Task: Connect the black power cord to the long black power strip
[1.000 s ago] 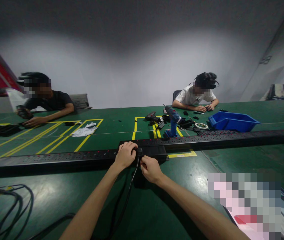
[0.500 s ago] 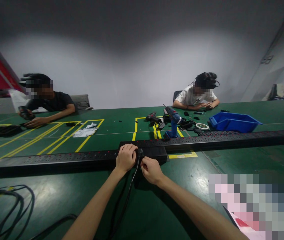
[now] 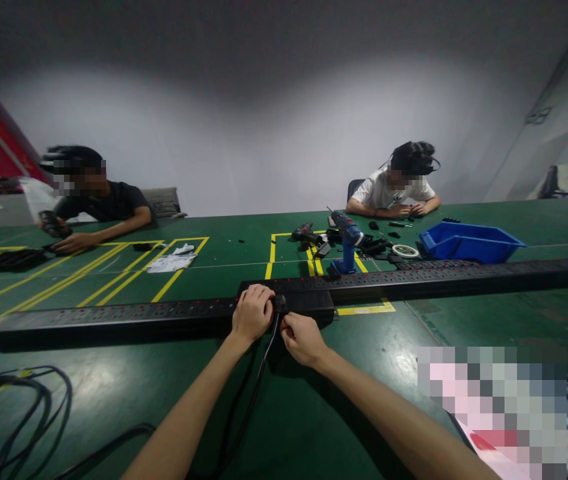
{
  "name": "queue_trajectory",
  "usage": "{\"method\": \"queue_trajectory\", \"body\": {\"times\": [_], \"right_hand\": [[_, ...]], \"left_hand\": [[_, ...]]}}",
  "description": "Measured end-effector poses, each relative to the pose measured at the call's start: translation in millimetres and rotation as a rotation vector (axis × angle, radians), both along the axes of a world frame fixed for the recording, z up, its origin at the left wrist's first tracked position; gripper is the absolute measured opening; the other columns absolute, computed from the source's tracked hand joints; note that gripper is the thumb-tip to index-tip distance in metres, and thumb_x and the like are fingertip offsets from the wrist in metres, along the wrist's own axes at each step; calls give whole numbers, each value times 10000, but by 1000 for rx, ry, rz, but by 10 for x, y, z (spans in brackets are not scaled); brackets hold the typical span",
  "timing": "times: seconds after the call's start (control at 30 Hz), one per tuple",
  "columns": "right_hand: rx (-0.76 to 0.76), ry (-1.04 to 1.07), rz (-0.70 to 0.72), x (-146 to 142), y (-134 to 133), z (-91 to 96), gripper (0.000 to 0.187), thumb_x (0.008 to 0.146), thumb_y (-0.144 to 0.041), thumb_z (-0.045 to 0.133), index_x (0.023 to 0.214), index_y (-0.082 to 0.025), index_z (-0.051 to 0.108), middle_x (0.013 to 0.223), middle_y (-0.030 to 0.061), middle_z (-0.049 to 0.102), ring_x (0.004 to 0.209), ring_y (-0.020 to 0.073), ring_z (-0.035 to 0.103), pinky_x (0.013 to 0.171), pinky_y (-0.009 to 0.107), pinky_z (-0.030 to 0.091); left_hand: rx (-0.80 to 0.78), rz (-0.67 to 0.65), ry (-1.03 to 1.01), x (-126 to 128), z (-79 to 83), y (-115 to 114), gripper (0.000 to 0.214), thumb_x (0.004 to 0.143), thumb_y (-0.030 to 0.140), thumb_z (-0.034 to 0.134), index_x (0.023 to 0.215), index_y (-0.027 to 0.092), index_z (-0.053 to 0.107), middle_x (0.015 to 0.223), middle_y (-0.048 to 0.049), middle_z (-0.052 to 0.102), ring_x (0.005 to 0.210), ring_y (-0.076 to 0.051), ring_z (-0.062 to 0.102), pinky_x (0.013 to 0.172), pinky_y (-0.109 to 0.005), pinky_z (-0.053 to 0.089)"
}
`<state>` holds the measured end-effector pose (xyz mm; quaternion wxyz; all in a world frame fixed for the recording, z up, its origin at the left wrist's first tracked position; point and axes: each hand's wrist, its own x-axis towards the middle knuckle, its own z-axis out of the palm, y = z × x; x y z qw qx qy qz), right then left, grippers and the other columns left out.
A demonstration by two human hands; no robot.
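A long black power strip (image 3: 114, 325) with a row of sockets lies across the near part of the table. My left hand (image 3: 253, 312) is wrapped over it near its right end, fingers bent on the top face. Just right of those fingers, a black plug (image 3: 280, 305) sits on the strip, and its black cable (image 3: 259, 383) runs down toward me. Close to the plug and the strip's front side is my right hand (image 3: 303, 339), its fingers curled in a pinch. Whatever is between those fingertips is hidden.
Behind lies a second power strip (image 3: 444, 283). A blue cordless drill (image 3: 348, 243), a tape roll (image 3: 405, 251) and a blue bin (image 3: 471, 243) stand beyond it. Coiled cable (image 3: 39, 400) lies at left front. Two people (image 3: 119, 203) sit across the table.
Both hands stay at the plug with almost no movement. The view has shifted very slightly.
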<state>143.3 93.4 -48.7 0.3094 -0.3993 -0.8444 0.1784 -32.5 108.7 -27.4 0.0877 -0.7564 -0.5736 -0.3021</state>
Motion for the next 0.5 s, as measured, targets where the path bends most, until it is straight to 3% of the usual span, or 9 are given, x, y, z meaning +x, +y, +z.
{"method": "queue_trajectory", "body": {"times": [0.33,0.5], "right_hand": [[-234,307,77,-23,14,54,295,928,-215,424,718,-184,628,704,2,636,673,131,564,654,224,385],[-587,595,66,-165,85,16,447,936,-467,449,662,-154,614,597,9,585,494,92,433,496,215,315]], "left_hand": [[-19,-5,6,-41,-31,45,300,855,121,419,995,251,650,1138,-50,669,1180,-260,510,991,-430,416],[-6,-17,5,-63,-56,83,299,849,113,432,984,240,666,1133,-48,677,1180,-254,507,995,-427,426]]}}
